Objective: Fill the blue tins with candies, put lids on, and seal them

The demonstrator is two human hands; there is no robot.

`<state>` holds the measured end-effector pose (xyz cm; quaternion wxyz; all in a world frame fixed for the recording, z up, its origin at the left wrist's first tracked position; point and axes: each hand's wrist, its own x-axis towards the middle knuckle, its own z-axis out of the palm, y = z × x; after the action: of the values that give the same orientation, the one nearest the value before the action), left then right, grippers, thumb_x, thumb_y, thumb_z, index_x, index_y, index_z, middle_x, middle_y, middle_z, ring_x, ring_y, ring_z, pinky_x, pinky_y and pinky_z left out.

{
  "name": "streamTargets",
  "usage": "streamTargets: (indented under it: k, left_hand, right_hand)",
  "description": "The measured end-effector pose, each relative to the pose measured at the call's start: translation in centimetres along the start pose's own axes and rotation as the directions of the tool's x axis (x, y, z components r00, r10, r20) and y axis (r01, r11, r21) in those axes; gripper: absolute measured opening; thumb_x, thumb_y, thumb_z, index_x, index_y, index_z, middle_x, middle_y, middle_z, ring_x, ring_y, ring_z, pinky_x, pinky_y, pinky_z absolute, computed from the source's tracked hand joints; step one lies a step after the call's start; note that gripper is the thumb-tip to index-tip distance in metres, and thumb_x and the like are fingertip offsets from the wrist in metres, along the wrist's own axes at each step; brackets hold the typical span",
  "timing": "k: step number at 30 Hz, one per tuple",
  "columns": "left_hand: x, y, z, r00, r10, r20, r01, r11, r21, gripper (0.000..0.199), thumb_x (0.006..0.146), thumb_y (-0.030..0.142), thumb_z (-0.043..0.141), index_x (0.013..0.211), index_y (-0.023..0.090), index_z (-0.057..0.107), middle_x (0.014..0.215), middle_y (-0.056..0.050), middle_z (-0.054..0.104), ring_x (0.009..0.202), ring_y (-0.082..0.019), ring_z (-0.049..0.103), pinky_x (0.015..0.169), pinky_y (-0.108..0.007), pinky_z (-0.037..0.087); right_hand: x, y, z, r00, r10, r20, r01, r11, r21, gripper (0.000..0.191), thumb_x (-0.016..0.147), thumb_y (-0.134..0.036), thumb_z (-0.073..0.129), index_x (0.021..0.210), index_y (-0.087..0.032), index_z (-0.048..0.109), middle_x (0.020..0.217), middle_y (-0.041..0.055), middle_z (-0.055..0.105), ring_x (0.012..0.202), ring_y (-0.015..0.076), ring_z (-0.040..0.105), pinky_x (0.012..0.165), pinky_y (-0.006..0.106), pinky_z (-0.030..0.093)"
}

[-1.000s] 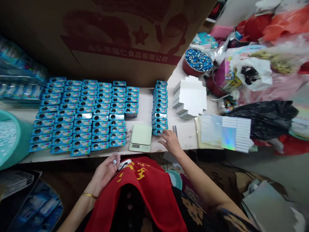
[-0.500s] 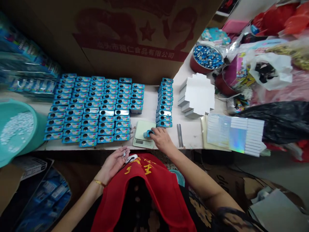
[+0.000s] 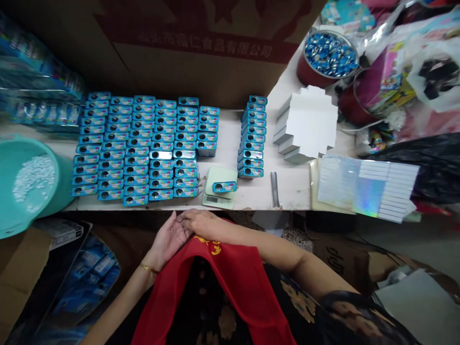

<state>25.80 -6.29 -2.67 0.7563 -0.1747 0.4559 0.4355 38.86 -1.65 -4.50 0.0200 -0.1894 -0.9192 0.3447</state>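
Observation:
One small blue tin (image 3: 224, 187) lies on the pale green scale (image 3: 218, 201) near the table's front edge. Below that edge my left hand (image 3: 172, 238) is palm up with its fingers loosely curled. The fingertips of my right hand (image 3: 196, 221) meet it from the right. Anything between the fingers is too small to make out. Rows of blue tins (image 3: 136, 152) stand to the left of the scale, and one more column of tins (image 3: 252, 139) stands behind it, slightly right.
A green tub of white pellets (image 3: 59, 187) is at the left. A big carton (image 3: 201, 72) stands at the back. On the right are white folded boxes (image 3: 311, 122), a metal strip (image 3: 275, 189), a red bowl of blue caps (image 3: 312, 71) and wrapped packs (image 3: 370, 184).
My right hand has let go of the tin, leaving it on the scale, and moved left and down to my left hand. The view has shifted somewhat.

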Motion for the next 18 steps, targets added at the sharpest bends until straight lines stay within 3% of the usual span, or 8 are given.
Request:
streamTargets:
  k: [6,12,16,18]
  left_hand:
    - [-0.3,0.1,-0.4,1.0,0.012,-0.024,-0.012,1.0,-0.004,0.035,0.089,0.025,0.037,0.113,0.009,0.055,0.092,-0.013,0.066,0.082,-0.017,0.063,0.077,-0.031,0.051]
    - [0.1,-0.1,-0.7,0.998,-0.021,0.052,0.019,0.999,0.034,0.032,0.088,0.027,0.039,0.106,0.009,0.058,0.089,-0.012,0.066,0.079,-0.016,0.063,0.079,-0.031,0.05]
    - [0.5,-0.2,-0.8,0.996,-0.022,0.091,0.016,0.997,0.069,0.031,0.088,0.029,0.04,0.101,0.009,0.06,0.098,-0.014,0.064,0.092,-0.019,0.061,0.086,-0.034,0.048]
    - [0.6,-0.1,-1.0,0.998,-0.004,0.066,-0.003,0.994,0.105,0.029,0.087,0.028,0.042,0.1,0.009,0.06,0.108,-0.017,0.061,0.101,-0.023,0.058,0.087,-0.038,0.047]
  right_hand:
    - [-0.2,0.0,0.3,0.999,0.029,-0.013,-0.03,0.999,-0.02,0.016,0.086,-0.015,0.045,0.092,-0.015,0.06,0.105,0.0071,0.059,0.093,0.0164,0.053,0.075,0.027,0.045]
    - [-0.6,0.2,0.9,0.994,0.013,-0.108,-0.009,0.999,0.04,0.017,0.084,-0.017,0.048,0.097,-0.017,0.058,0.113,0.006,0.056,0.099,0.016,0.05,0.083,0.028,0.043]
    - [-2.1,1.0,-0.1,0.972,0.067,-0.227,-0.049,0.995,0.085,0.017,0.084,-0.015,0.045,0.092,-0.016,0.06,0.097,0.0062,0.059,0.092,0.0156,0.051,0.08,0.027,0.043]
    - [-3.3,2.2,-1.3,0.922,0.168,-0.348,-0.138,0.984,0.109,0.018,0.085,-0.014,0.042,0.089,-0.016,0.06,0.09,0.0068,0.059,0.088,0.0159,0.052,0.079,0.028,0.043]
